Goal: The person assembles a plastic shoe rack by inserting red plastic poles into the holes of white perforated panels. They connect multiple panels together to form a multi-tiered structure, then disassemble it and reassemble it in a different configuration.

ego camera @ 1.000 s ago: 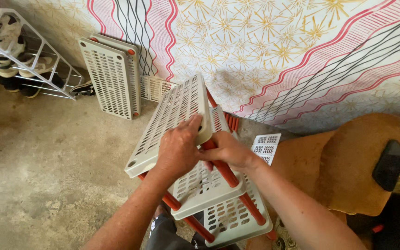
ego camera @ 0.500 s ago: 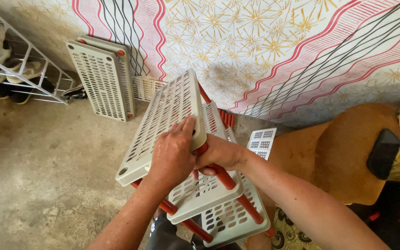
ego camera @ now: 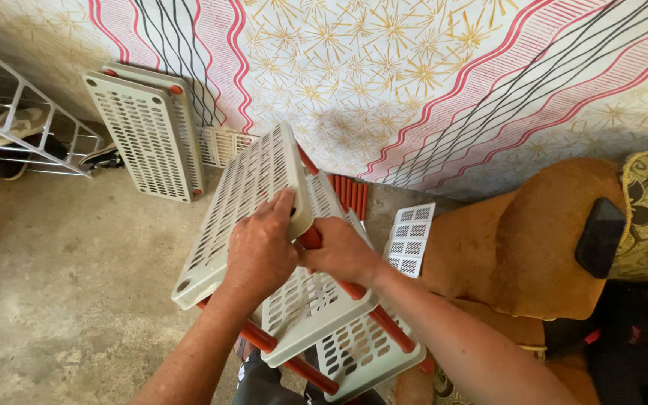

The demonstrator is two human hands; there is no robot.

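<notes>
**Both hands working at the near corner of a tilted plastic shelf**

The cream slotted shelf (ego camera: 245, 206) is tilting up toward the patterned cloth (ego camera: 429, 82) on the wall, its top edge lying just short of it; bare concrete floor (ego camera: 54, 285) is spreading wide to the left. On the right a brown cushion (ego camera: 526, 247) is sitting near the rack. Two lower shelves (ego camera: 324, 315) are showing beneath, partly covered by the arms, and the bottom one is being cut off by the frame's lower edge.

The left hand (ego camera: 260, 251) is pressing down over the shelf's near corner, fingers closed on its rim. The right hand (ego camera: 339, 251) is wrapping shut around an orange post (ego camera: 310, 238) just under that corner; the joint itself is hidden. Spare shelves (ego camera: 144, 135) are leaning against the wall, loose orange posts (ego camera: 348, 193) lying behind.
</notes>
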